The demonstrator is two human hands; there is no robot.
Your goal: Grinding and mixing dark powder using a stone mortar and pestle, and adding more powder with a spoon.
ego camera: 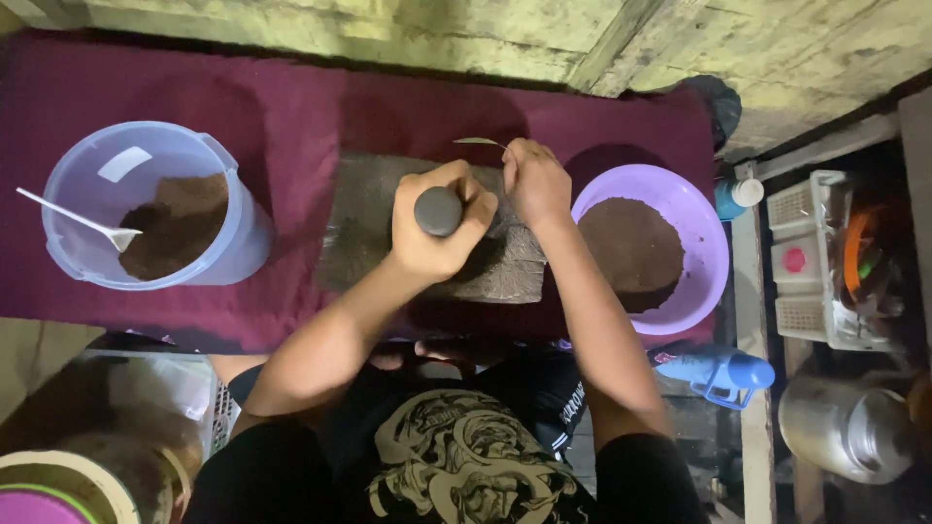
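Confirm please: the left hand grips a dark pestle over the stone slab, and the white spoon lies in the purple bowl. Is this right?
Not quite. In the head view the white spoon lies in the clear blue container, not the purple bowl. The left hand does grip the dark pestle over the stone slab.

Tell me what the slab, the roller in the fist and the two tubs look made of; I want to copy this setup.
The slab looks like rough grey stone, matt and pitted. The roller in the left hand seems smooth dark stone, its end rounded. The purple tub and the pale blue tub look like glossy moulded plastic.
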